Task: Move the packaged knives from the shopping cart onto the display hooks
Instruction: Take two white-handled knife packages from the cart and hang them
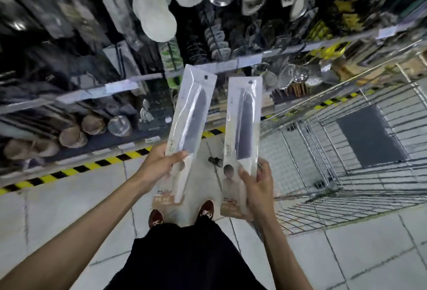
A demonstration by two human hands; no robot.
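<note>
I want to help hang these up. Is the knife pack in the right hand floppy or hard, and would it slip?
The knife pack in the right hand probably stays stiff: it stands straight up though gripped only near its bottom. Its clear, shiny plastic front looks smooth, so it may slip from a loose grip. The dark blade inside likely makes it top-heavy, so it could tip.

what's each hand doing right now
Left hand: closed on a packaged knife, thumb on its front.
Right hand: closed on a second packaged knife, near its handle end.
</note>
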